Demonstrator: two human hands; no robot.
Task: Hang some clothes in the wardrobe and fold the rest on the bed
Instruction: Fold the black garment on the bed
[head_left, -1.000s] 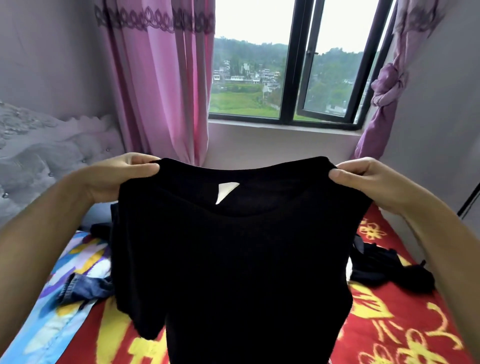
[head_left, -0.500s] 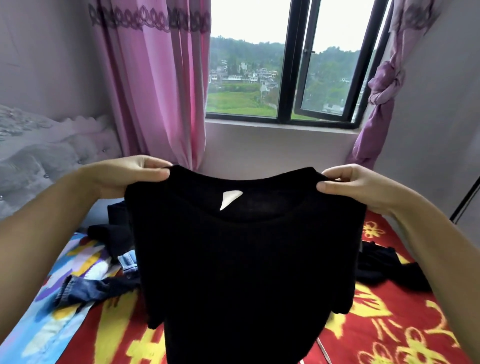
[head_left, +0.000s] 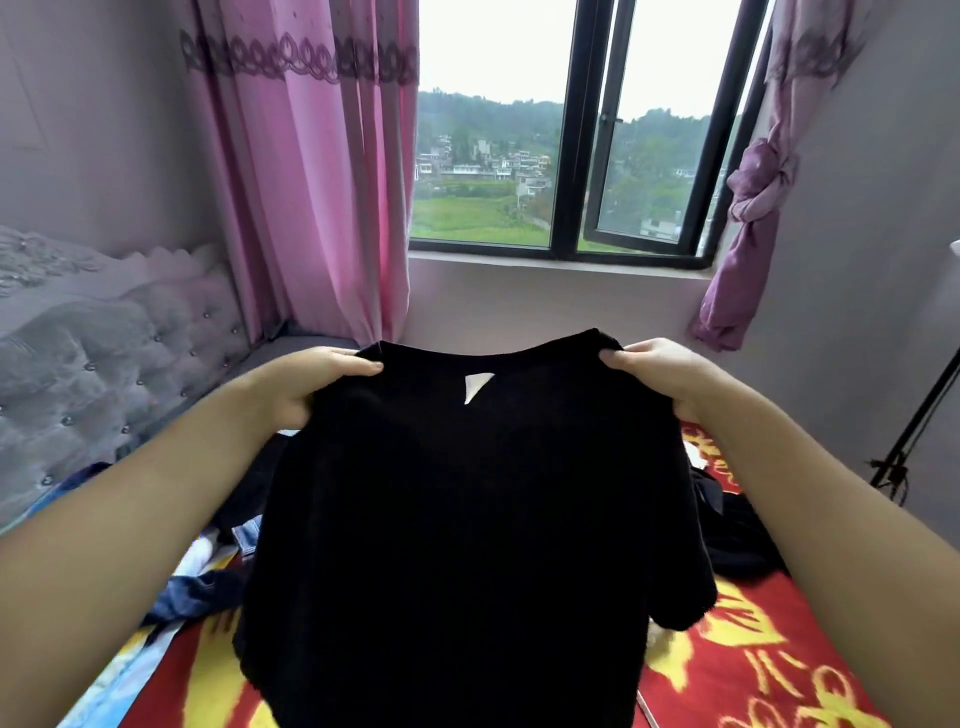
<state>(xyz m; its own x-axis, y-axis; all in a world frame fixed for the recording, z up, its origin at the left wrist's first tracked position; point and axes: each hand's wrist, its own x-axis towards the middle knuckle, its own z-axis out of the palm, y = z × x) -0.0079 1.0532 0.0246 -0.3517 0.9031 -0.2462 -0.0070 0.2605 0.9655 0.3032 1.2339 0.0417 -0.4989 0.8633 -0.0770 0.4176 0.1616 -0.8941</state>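
While hands (head_left: 311, 384) hold shirt (head_left: 467, 545), bed (head_left: 753, 649) waits.

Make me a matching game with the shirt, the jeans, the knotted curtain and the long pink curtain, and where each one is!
Things:
1. black shirt
2. jeans
3. knotted curtain
4. long pink curtain

Places:
A. hanging loose, left of the window
B. held up by its shoulders in the left hand and right hand
C. tied up, right of the window
D. lying on the bed, left of the shirt

Pairs: 1-B, 2-D, 3-C, 4-A
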